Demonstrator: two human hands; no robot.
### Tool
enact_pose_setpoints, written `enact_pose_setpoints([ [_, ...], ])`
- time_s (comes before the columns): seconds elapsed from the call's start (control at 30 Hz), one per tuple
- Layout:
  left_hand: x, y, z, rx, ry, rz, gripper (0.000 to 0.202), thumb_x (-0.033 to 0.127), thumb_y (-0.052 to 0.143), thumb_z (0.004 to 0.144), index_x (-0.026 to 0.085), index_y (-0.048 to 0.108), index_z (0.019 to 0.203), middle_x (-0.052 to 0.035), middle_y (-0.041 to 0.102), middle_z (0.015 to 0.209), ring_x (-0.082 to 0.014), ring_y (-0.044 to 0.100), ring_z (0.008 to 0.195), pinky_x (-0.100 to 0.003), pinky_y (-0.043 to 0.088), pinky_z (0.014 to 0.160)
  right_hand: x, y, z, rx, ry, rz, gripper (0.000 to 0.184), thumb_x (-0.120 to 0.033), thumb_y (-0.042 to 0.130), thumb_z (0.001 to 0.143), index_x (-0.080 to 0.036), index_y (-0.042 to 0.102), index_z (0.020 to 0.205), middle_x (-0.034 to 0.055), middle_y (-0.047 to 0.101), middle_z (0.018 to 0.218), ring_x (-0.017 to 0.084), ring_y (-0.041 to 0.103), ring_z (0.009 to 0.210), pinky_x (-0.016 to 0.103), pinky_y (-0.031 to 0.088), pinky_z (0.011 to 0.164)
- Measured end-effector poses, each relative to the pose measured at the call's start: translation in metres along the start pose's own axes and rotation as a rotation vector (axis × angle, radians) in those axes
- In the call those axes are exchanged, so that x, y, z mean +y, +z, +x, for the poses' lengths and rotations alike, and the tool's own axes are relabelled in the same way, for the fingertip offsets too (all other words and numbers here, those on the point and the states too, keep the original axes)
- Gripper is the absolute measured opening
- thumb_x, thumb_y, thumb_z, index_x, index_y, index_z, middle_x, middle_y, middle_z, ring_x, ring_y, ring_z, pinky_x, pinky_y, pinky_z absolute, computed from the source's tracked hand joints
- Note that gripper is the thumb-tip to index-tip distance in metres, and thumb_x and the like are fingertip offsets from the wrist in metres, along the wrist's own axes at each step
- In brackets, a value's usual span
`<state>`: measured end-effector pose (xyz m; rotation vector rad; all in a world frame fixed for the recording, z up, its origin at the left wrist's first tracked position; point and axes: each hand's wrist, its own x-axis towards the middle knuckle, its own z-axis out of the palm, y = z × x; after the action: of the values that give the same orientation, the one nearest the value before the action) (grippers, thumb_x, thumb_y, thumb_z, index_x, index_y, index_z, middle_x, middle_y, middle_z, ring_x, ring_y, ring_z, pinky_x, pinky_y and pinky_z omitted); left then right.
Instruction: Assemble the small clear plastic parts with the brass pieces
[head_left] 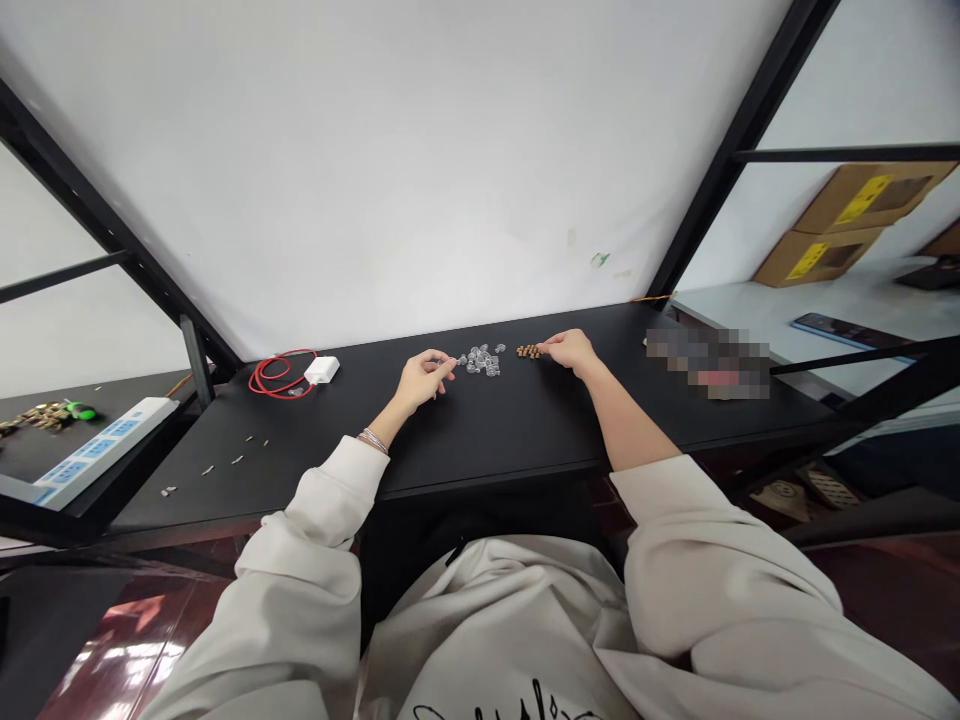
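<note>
My left hand is closed in a pinch, with a small clear round plastic piece, shaped like a suction cup, at its fingertips. Just right of it lies a loose pile of similar clear pieces on the black tabletop. My right hand has its fingertips pressed together at the right end of a cluster of small brown beads or blocks. Whether one of these is between its fingers is too small to tell.
A white charger with a coiled red cable sits at the left. Several tiny pieces are scattered nearby. A power strip stands far left. A blurred item lies right. Black frame posts flank the table before a white wall.
</note>
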<state>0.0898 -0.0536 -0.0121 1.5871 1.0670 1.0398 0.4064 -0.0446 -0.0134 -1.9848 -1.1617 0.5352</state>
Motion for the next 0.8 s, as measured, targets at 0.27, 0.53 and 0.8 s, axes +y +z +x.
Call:
enact_pose_setpoints([
  [0.27,-0.0005,-0.0003,-0.0007,-0.008,0.0,0.01,0.037,0.049,0.08,0.078,0.017,0.067,0.091,-0.003,0.07,0.071,-0.0089,0.055,0.044,-0.019,0.035,0.036,0.0005,0.0019,-0.0001,-0.006,-0.047,-0.042,0.01,-0.023,0.085,0.075,-0.016,0.078,0.073,0.0086,0.074,0.075,0.022,0.069,0.079,0.031,0.054,0.077],
  [0.53,0.0001,-0.0005,-0.0009,-0.02,-0.006,0.012,0.038,0.05,0.08,0.078,0.017,0.067,0.09,-0.0034,0.071,0.07,-0.0088,0.056,0.044,-0.019,0.035,0.036,0.0049,0.0074,0.0054,0.006,-0.081,-0.086,0.01,-0.024,0.084,0.075,-0.018,0.076,0.072,0.0081,0.075,0.078,0.022,0.07,0.081,0.032,0.055,0.083],
  [0.8,-0.0017,-0.0012,0.0004,-0.022,-0.008,0.023,0.036,0.049,0.079,0.079,0.017,0.066,0.09,-0.0042,0.071,0.071,-0.0089,0.055,0.044,-0.019,0.036,0.036,-0.0004,0.0062,0.0038,0.098,0.046,0.251,0.006,-0.014,0.071,0.082,-0.016,0.07,0.076,0.0034,0.063,0.06,0.018,0.067,0.061,0.03,0.059,0.067],
])
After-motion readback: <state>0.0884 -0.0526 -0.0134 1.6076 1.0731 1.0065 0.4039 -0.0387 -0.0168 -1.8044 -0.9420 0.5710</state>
